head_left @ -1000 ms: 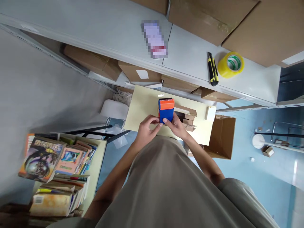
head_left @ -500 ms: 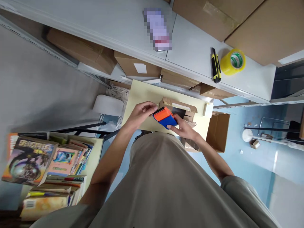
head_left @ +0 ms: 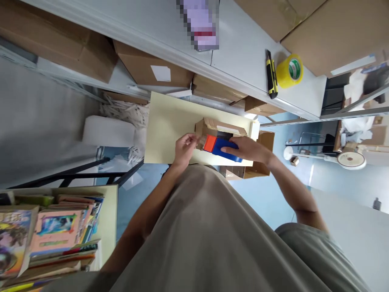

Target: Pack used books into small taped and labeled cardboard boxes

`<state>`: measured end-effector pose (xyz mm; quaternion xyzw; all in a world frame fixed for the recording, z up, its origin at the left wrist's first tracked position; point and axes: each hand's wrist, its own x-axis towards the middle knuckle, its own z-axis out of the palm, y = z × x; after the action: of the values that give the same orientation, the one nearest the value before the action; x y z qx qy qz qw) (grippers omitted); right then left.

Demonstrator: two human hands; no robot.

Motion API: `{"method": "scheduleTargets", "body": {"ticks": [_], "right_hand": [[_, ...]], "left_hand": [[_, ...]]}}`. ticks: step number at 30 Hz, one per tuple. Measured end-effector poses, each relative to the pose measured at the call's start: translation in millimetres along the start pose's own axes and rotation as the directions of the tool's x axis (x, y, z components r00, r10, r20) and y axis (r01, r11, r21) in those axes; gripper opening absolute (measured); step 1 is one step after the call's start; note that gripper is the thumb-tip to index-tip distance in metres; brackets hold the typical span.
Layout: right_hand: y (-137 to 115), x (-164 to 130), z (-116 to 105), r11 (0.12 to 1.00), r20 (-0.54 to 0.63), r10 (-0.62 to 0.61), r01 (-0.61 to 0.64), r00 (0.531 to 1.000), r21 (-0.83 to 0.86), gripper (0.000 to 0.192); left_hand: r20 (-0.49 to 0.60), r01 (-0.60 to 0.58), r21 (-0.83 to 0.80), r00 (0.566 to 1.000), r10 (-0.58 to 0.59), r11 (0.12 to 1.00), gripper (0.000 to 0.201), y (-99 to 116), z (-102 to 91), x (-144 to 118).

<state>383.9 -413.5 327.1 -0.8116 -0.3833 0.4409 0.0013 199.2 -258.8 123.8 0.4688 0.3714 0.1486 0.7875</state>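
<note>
The box (head_left: 221,147) in the right hand (head_left: 249,148) is bright blue with an orange end. The open carton (head_left: 223,129) just beyond it is plain brown, dark inside. The small table (head_left: 170,125) under both is pale yellow. On the far shelf (head_left: 240,61), pale grey, lie a yellow and black knife (head_left: 270,75) and a yellow tape roll (head_left: 288,71) with a green and white core. The big cartons (head_left: 306,20) behind are brown. The books (head_left: 57,231) near left show pink, blue and yellow covers. The floor (head_left: 270,198) is light blue.
</note>
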Motion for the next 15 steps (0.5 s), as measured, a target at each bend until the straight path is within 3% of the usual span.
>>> {"method": "scheduleTargets", "body": {"ticks": [3,6,9,15], "right_hand": [[-4.2,-13.9,-36.6,0.991,0.057,0.114,-0.109,0.992,-0.081,0.077],[-16.1,-15.7,-56.6,0.966,0.05,0.213,-0.202,0.976,-0.161,0.08],[-36.0,-2.7,-56.3,0.942,0.026,0.248,-0.234,0.969,-0.241,0.078],[-64.3,24.3,-42.0,0.893,-0.016,0.309,-0.295,0.951,-0.34,0.078]], "left_hand": [[-0.056,0.026,-0.04,0.998,-0.028,0.999,0.049,-9.6,-9.5,20.6],[-0.055,0.146,-0.09,0.987,-0.151,0.985,0.049,-25.3,-11.4,37.9],[-0.081,0.213,-0.146,0.971,-0.226,0.966,0.045,-43.9,-5.6,44.9],[-0.101,0.25,-0.15,0.959,-0.266,0.957,0.027,-70.9,5.3,49.6]]}}
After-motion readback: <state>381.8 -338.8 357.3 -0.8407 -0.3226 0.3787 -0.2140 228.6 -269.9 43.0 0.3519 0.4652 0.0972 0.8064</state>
